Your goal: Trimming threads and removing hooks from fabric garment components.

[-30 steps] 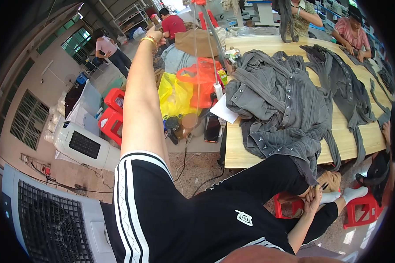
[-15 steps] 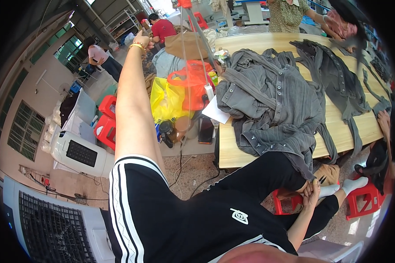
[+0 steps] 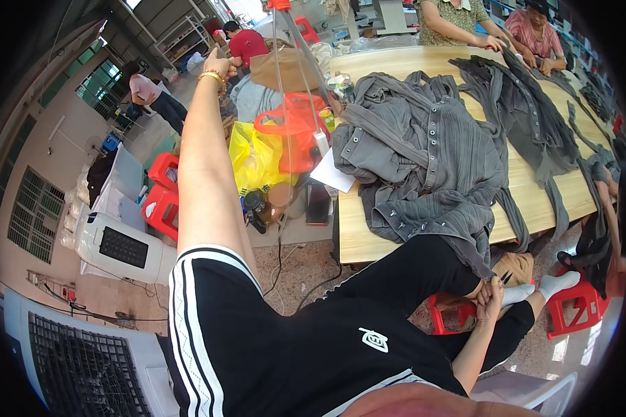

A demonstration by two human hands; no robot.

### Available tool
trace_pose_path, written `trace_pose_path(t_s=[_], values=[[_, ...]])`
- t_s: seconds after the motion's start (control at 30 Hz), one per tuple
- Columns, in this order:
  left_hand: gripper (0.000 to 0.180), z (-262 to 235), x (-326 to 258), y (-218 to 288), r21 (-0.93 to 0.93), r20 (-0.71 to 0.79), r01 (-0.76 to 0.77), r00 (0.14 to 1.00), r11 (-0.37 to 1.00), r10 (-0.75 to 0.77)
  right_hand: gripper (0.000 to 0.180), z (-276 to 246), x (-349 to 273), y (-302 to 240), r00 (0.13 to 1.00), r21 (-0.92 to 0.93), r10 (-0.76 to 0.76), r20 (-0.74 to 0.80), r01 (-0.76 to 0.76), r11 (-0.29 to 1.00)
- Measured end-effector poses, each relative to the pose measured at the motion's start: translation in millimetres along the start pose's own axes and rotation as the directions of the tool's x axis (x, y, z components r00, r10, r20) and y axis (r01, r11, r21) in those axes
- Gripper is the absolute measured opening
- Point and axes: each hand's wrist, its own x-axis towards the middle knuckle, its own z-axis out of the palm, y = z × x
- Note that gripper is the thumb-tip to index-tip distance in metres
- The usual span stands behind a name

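Since the garment (image 3: 459,174), draped over the near edge of the table (image 3: 358,238), looks soft and limp, my right hand (image 3: 490,299) is clamped on its hanging corner; my left hand's (image 3: 219,67) grip I cannot tell.

VIEW: head, left fisheye of worn pair | FACES: down and forward, upright | NEAR: wearer's black top (image 3: 299,354), very close | RIGHT: wooden table (image 3: 368,243) | LEFT: pale wall (image 3: 42,149) | FAR: person in red (image 3: 248,46)
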Motion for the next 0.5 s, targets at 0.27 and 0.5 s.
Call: trace_pose_path(t_s=[0.27,0.5], values=[[0.079,-2.8,3.4,-10.0,-0.007,-0.001,0.026,1.0,1.0,-0.026,0.012,-0.9,1.6,0.9,1.0,0.005,-0.012,0.011,0.012,1.0],[0.08,-0.4,-0.6,-14.7,0.025,0.008,0.05,0.999,0.998,-0.05,0.015,-1.3,0.9,1.8,1.0,-0.003,-0.021,0.002,0.021,1.0]])
